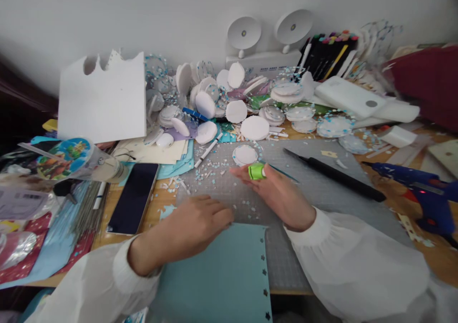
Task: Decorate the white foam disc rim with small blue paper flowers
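Note:
A light blue sheet [218, 275] with star-shaped holes down its right edge extends over the near edge of the grey cutting mat [289, 261]. My left hand [191, 225] is closed at the sheet's top edge, its fingers curled down; what they hold, if anything, is hidden. Farther forward and to the right, my right hand [281, 192] closes around a small bright green object [255, 172] with a white part. Just beyond it lies a round white disc [245, 155] ringed by blue-beaded wire. Tiny blue and white paper bits are scattered on the mat between my hands.
A black-handled tool [336, 176] and a blue glue gun [424, 189] lie at the right. On the left are a phone [134, 198] and a tilted cup [89, 163]. White discs [255, 128] pile up along the back, before a two-headed lamp [263, 63].

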Action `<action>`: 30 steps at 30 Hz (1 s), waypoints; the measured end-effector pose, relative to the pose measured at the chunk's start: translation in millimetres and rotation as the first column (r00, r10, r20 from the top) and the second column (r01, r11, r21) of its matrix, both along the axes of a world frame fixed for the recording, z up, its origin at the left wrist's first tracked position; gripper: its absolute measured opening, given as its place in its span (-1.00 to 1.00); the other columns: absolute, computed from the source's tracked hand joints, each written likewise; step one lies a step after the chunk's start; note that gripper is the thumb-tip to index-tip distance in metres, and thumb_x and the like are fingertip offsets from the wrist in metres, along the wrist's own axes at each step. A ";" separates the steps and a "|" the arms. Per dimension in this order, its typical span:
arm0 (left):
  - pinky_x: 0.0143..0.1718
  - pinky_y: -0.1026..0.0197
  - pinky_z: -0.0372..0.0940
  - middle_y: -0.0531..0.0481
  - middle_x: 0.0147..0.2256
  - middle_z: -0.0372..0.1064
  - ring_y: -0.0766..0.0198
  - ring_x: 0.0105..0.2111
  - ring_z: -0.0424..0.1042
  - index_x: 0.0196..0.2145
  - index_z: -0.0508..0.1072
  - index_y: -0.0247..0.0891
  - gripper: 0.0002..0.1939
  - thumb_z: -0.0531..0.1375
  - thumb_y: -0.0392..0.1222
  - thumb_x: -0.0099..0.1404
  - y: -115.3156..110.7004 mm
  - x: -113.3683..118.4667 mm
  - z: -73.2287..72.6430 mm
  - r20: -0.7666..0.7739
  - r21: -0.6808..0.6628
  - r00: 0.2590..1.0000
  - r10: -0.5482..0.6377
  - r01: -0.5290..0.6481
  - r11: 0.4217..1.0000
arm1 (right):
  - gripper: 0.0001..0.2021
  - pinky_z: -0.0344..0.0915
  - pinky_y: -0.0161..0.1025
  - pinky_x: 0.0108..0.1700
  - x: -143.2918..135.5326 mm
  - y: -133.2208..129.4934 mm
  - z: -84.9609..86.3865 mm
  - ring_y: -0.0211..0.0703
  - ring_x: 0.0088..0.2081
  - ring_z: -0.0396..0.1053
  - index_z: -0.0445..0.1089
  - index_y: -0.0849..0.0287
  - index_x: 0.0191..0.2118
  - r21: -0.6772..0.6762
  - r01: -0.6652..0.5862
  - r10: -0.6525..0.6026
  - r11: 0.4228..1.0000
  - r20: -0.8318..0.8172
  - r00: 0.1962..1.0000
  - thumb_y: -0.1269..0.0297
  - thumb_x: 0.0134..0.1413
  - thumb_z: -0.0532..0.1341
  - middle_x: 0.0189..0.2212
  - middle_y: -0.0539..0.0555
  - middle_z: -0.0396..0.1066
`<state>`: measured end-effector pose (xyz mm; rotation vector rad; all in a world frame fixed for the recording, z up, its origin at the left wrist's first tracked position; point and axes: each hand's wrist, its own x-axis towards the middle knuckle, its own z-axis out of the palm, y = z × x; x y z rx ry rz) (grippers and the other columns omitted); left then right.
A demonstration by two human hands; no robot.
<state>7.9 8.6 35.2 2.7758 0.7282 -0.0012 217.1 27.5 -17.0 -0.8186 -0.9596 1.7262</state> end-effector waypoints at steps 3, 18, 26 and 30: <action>-0.40 0.16 0.14 0.00 -0.41 0.37 0.23 -0.42 0.32 -0.28 0.34 -0.29 -0.78 -0.07 -0.38 0.43 -10.7 -1.9 11.9 0.012 -0.024 0.997 -0.074 0.075 0.997 | -0.70 0.36 -0.17 -0.13 7.8 2.3 6.4 -0.17 -0.22 0.46 0.40 0.13 -0.30 0.056 0.018 -0.020 0.998 0.043 0.999 -0.01 0.18 0.14 -0.27 0.06 0.51; -0.54 0.15 -0.02 0.08 -0.52 0.32 0.27 -0.54 0.26 -0.30 0.34 -0.27 -0.84 0.01 -0.31 0.43 -32.6 -3.3 25.0 0.050 0.011 0.996 -0.070 0.069 0.998 | -0.62 0.34 -0.23 -0.22 14.4 1.3 17.9 -0.14 -0.17 0.40 0.36 0.21 -0.25 0.095 -0.209 0.151 0.973 0.419 0.895 -0.05 0.17 0.10 -0.21 0.15 0.43; -0.54 0.16 0.00 0.07 -0.54 0.34 0.27 -0.56 0.29 -0.32 0.36 -0.27 -0.79 -0.01 -0.25 0.44 -32.4 -0.2 22.9 0.058 -0.005 0.996 -0.067 0.068 0.998 | -0.82 0.20 -0.34 -0.47 13.0 -0.3 15.8 -0.30 -0.43 0.32 0.19 0.15 -0.28 0.079 -0.286 0.237 0.955 0.375 0.896 0.18 0.08 0.17 -0.30 0.05 0.42; -0.55 0.19 0.01 0.07 -0.56 0.35 0.27 -0.59 0.32 -0.29 0.38 -0.27 -0.80 -0.01 -0.28 0.43 -33.4 1.5 18.4 0.101 0.071 0.992 0.080 -0.088 0.994 | -0.76 0.11 -0.37 -0.50 16.6 0.4 20.4 -0.34 -0.49 0.20 0.23 0.16 -0.26 0.063 -0.458 0.389 0.887 0.434 0.813 0.16 -0.01 0.22 -0.42 -0.06 0.27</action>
